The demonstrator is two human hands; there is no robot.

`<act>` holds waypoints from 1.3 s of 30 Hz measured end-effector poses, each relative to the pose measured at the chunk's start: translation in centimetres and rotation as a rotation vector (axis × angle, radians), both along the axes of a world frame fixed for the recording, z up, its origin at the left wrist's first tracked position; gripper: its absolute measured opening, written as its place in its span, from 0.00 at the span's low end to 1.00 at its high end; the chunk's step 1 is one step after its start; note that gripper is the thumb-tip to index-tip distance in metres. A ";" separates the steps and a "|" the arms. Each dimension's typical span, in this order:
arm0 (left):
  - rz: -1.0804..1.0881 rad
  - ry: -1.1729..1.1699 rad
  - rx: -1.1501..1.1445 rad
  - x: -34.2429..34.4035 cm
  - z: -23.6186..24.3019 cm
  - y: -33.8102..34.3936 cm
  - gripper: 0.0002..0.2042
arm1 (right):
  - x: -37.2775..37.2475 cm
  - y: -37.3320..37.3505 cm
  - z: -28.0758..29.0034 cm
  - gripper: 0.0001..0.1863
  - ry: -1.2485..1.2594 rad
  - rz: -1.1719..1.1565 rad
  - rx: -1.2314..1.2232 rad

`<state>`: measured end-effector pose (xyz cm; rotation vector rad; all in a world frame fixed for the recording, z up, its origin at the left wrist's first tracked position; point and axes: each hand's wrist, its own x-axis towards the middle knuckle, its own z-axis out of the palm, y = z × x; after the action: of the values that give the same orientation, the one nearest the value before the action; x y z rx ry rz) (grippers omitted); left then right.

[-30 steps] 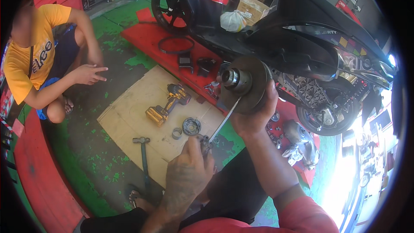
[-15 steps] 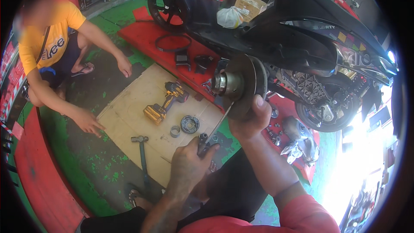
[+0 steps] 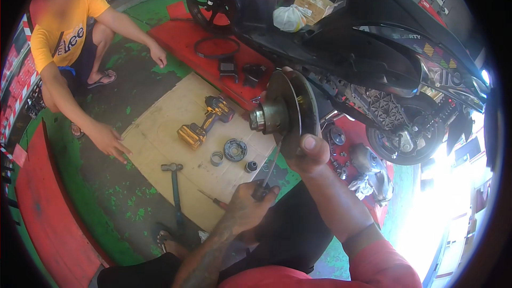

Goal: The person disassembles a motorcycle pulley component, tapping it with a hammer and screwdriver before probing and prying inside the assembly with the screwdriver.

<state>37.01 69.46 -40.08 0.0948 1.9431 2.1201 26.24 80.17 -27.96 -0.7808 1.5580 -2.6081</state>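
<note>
My right hand [image 3: 309, 154] grips a scooter's driven pulley [image 3: 290, 108], two metal discs around a hub with a large nut on its end, raised above the floor with the hub facing left. Below it my left hand [image 3: 249, 202] is closed around the handle of a screwdriver [image 3: 273, 166]. The screwdriver's shaft slants up to the pulley's underside beside the hub. Whether the tip touches it, I cannot tell. On the cardboard [image 3: 154, 128] lie a black socket [image 3: 251, 167], a round clutch part [image 3: 235, 150], a spring [image 3: 216, 158] and a red-handled tool [image 3: 214, 199].
A yellow-black cordless impact driver [image 3: 205, 121] and a hammer [image 3: 174, 186] lie left of my hands. A person [image 3: 69, 42] in a yellow shirt squats at left, one hand over the cardboard's edge. A scooter [image 3: 341, 48] stands on a red platform [image 3: 176, 48] with loose parts.
The pulley has shifted a little left and tilted slightly. My left hand has lowered with the screwdriver, leaving the socket and the red-handled tool in plain sight.
</note>
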 end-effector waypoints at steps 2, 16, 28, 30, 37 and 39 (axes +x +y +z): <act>-0.014 -0.010 0.037 0.1 -0.3 0.2 0.13 | 0.0 0.2 0.0 0.63 -0.007 0.002 -0.001; 0.072 0.024 -0.177 -0.4 6.7 -0.6 0.07 | -0.9 1.3 0.8 0.62 -0.037 0.059 -0.133; 0.222 0.499 -0.476 0.0 7.9 -2.8 0.12 | -0.4 2.2 2.7 0.58 -0.256 0.500 -0.485; 0.222 0.491 -0.497 0.1 7.9 -2.9 0.12 | -0.3 2.3 2.9 0.58 -0.287 0.515 -0.507; 0.218 0.460 -0.531 -0.3 8.1 -3.2 0.11 | -0.6 2.7 2.8 0.58 -0.362 0.548 -0.590; 0.235 0.458 -0.525 -0.3 8.2 -3.2 0.11 | -0.5 2.7 3.0 0.58 -0.362 0.556 -0.609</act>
<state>36.69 66.27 -31.87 0.2812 2.8445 1.7409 25.78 82.84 -24.99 -0.5822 0.3706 -2.5673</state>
